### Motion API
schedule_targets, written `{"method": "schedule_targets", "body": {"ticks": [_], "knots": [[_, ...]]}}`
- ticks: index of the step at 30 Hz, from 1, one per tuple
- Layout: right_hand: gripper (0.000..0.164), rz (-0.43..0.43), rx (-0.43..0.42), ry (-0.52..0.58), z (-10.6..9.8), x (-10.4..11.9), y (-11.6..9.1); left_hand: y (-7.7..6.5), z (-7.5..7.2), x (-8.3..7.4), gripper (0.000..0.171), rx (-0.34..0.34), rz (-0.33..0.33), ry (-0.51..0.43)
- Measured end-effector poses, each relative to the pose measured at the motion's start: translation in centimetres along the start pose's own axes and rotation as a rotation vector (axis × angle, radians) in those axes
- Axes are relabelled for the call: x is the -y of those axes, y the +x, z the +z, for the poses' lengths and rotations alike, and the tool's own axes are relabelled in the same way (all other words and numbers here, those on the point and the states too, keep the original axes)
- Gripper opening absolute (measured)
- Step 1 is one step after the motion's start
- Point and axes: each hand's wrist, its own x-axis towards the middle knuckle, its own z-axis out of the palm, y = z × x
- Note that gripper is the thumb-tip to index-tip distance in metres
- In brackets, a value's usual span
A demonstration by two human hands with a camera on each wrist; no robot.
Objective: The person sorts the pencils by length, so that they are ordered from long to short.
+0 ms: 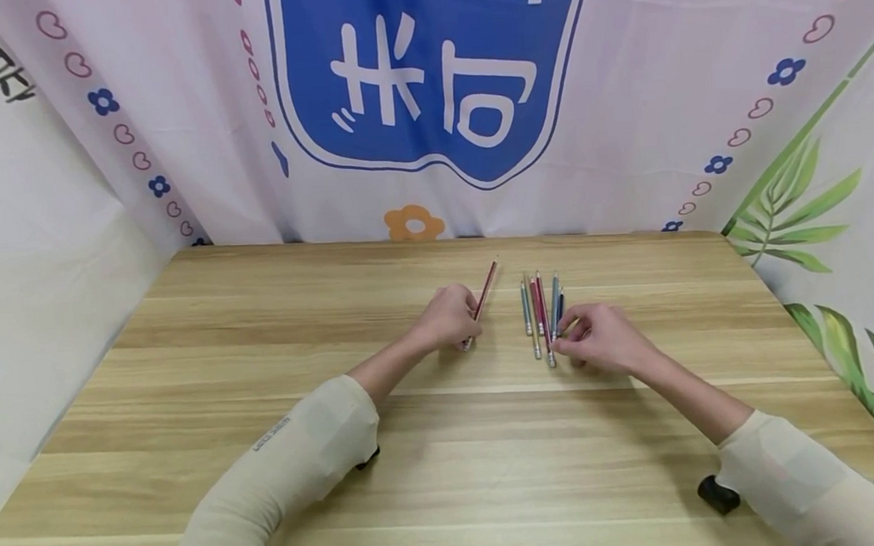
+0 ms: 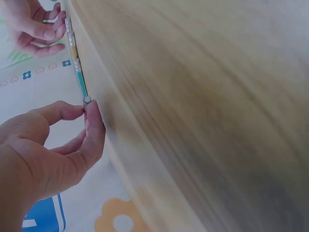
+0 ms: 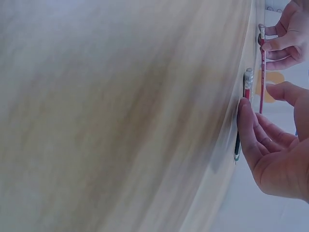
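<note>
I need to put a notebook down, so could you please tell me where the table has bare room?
Bare wood spans the table's left side and the near strip between both sleeves. It is crowded mid-table: the left hand holds a red pencil, and the right hand touches the pencil row.

Red pencil [image 1: 482, 300] aslant beside pencil row [image 1: 543, 317]

Both hands, left [image 1: 449, 316] and right [image 1: 600, 340], rest low with fingers curled.
</note>
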Motion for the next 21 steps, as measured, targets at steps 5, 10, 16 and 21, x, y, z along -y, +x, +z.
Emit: {"method": "schedule_targets", "body": {"ticks": [5,10,16,21], "knots": [[0.028,0.04,0.02,0.101,0.5,0.0,0.0,-0.4,-0.6,0.3,0.034,-0.002,-0.025,-0.027],[0.028,0.044,0.012,0.116,0.8,-0.2,0.1,-0.8,-1.5,0.9,0.034,0.004,-0.024,-0.069],[0.027,0.04,0.006,0.1,0.9,-0.1,0.3,-1.4,-2.7,1.6,0.035,-0.003,-0.008,-0.142],[0.028,0.034,0.003,0.077,1.0,0.0,0.3,-1.6,-3.6,2.5,0.04,0.01,-0.009,-0.143]]}}
